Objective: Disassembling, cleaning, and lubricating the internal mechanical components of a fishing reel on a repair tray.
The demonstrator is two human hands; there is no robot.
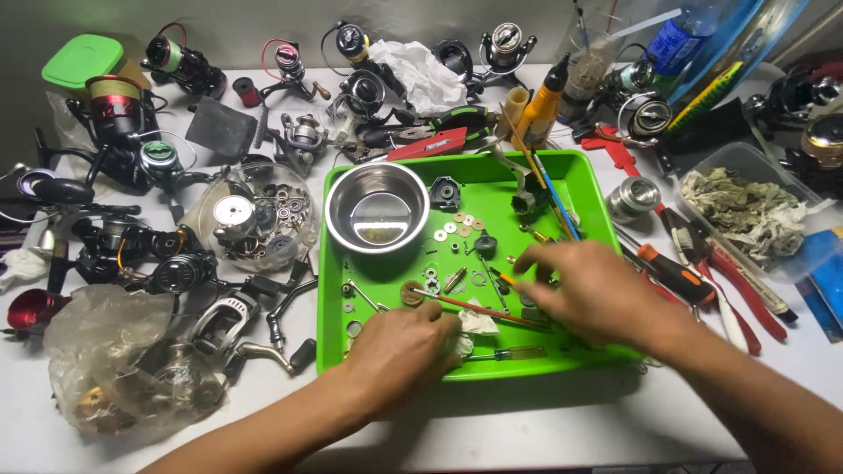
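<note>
Both hands work over the bright green plastic tray [338,263]. Left hand [399,349] sits at the tray's front edge, fingers curled shut on a crumpled white tissue [474,323]. Right hand [590,290] hovers over the tray's right half, fingers spread and pointing left, tips just above the small metal washers and screws [457,226]; can't tell if it pinches anything. A thin red-handled brush [474,307] lies across the tray floor between the hands. Round stainless steel bowl [377,207] sits in the tray's back left corner. Orange-handled pliers [680,276] lie right of the tray. Disassembled fishing reels [132,132] crowd the white table's left side.
</note>
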